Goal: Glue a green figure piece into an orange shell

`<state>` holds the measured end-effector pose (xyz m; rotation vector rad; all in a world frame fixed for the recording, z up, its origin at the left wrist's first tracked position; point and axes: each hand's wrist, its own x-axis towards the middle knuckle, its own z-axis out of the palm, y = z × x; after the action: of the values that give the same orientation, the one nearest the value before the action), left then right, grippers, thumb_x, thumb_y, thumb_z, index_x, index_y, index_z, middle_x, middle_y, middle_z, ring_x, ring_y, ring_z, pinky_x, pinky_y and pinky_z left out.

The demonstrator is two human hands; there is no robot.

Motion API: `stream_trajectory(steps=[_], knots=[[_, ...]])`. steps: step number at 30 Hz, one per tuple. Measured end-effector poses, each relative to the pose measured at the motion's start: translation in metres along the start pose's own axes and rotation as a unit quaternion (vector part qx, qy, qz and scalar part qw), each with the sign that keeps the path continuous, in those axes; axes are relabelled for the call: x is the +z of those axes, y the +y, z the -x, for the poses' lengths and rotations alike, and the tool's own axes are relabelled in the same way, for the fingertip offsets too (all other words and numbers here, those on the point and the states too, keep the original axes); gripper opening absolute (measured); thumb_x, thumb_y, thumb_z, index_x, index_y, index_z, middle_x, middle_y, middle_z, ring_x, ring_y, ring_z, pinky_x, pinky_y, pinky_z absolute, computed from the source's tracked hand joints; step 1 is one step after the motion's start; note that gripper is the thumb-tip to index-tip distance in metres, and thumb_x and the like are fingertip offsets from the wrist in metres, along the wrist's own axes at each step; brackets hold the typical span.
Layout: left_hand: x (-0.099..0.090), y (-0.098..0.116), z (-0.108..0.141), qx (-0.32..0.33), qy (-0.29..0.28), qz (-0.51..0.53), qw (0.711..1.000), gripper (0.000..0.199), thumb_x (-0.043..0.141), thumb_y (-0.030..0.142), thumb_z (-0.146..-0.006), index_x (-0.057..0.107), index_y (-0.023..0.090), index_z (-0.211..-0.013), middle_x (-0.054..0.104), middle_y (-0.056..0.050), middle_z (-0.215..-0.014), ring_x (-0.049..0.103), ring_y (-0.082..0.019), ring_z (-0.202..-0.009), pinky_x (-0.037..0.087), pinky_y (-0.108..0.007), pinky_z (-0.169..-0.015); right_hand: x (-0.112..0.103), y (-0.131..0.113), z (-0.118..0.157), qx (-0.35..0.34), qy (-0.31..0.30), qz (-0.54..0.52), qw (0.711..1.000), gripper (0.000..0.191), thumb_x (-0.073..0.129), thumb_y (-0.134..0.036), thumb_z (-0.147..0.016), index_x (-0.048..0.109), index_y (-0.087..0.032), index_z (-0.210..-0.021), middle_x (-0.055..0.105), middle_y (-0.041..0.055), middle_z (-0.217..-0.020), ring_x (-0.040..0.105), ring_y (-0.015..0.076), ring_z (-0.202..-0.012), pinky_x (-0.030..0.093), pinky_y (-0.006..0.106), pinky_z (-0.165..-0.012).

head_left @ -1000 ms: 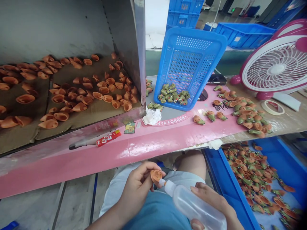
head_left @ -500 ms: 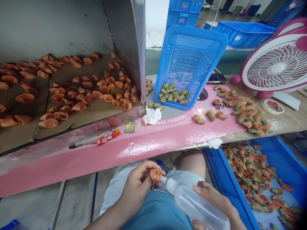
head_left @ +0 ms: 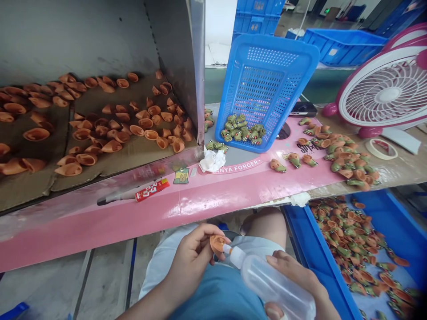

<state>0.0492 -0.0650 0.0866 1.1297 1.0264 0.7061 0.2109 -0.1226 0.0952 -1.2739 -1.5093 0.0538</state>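
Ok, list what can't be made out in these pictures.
Head view:
The orange cup-shaped piece: its far side is hidden by the fingers of the left hand.
The clear plastic bottle: its contents are blurred, and part is hidden by the right hand.
The red packet: print too small to read.
The blue crate: cut off by the lower and right edges.

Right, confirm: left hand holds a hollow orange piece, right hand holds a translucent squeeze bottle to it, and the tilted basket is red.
Wrong colour: the head view shows the tilted basket is blue, not red. The left hand holds the hollow orange piece, and the right hand the translucent squeeze bottle to it.
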Motion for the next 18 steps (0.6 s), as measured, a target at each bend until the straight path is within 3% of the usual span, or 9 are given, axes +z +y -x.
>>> stream_trajectory(steps=[6,13,18], knots=[[-0.0006,-0.0012,-0.0002,-0.005,0.000,0.009,1.000,0.010,0.046,0.021,-0.082,0.053,0.017,-0.087,0.061,-0.004,-0.084,0.053,-0.010,-0.061,0.040,-0.020,-0.053,0.0065,-0.0046,-0.0015,0.004,0.063,-0.011,0.998,0.031,0.053,-0.039,-0.080,0.057,-0.009,-0.086,0.049,0.0043,-0.056,0.053,0.0165,-0.058,0.032,0.024,-0.038],[-0.0005,-0.0010,0.0007,-0.002,0.005,0.006,1.000,0.011,0.047,0.024,-0.082,0.054,0.016,-0.086,0.061,-0.005,-0.084,0.052,-0.011,-0.061,0.040,-0.021,-0.052,0.0037,0.0042,-0.0035,-0.065,0.029,-0.023,0.997,0.031,0.053,-0.040,-0.079,0.056,-0.009,-0.087,0.051,0.0043,-0.057,0.054,0.0160,-0.055,0.035,0.023,-0.036],[-0.0010,-0.0030,0.0004,0.005,0.011,0.012,1.000,0.011,0.047,0.025,-0.082,0.054,0.017,-0.086,0.061,-0.005,-0.084,0.052,-0.011,-0.061,0.041,-0.021,-0.052,0.0060,-0.0042,-0.0015,0.004,0.049,-0.015,0.999,0.032,0.052,-0.041,-0.080,0.056,-0.010,-0.086,0.051,0.0049,-0.057,0.054,0.0175,-0.058,0.034,0.024,-0.037]])
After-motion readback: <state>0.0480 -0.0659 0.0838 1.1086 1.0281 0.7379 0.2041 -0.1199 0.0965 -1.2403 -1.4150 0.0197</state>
